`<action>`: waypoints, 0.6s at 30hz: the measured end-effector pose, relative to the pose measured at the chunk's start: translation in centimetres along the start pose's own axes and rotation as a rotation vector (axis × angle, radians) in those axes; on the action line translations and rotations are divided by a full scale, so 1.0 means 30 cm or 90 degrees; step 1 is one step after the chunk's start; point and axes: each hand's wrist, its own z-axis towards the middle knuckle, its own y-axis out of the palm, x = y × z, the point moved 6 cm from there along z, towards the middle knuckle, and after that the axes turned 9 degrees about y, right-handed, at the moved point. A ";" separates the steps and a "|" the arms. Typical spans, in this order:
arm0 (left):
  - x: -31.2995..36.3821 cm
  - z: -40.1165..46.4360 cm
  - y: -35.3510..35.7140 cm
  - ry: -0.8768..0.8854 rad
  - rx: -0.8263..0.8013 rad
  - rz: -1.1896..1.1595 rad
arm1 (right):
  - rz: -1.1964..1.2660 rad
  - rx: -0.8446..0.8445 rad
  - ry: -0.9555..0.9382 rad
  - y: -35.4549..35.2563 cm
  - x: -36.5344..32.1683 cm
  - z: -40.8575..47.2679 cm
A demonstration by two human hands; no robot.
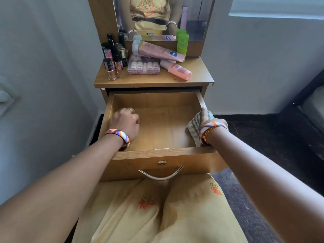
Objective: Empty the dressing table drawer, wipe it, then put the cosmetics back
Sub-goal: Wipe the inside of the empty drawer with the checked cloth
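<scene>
The wooden drawer [163, 155] is pulled out and holds no cosmetics. My left hand [125, 122] is inside it at the left, fingers curled, holding nothing that I can see. My right hand [206, 119] grips a striped grey cloth [193, 128] against the drawer's right wall. The cosmetics stand on the table top [198, 74]: a pink tube [157, 50], a pink bottle [177, 69] lying down, a green bottle [182, 43], a clear box of small bottles [143, 66], and several dark bottles and lipsticks [114, 57] at the left.
A mirror [163, 16] rises behind the table top. Grey walls flank the table. A dark floor [263, 137] lies to the right, with dark furniture [308, 92] at the far right. My lap in yellow cloth sits under the drawer front and its metal handle [161, 174].
</scene>
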 end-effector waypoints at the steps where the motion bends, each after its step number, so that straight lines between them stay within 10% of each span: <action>1: -0.022 -0.001 -0.025 -0.047 0.045 0.013 | -0.018 -0.001 0.001 -0.004 -0.004 0.003; 7: -0.194 -0.079 -0.010 -0.431 -0.083 -0.043 | -0.015 0.034 0.044 -0.016 -0.033 0.093; 18: -0.200 -0.077 0.027 -0.415 -0.144 -0.128 | 0.295 0.208 0.194 -0.065 -0.042 0.324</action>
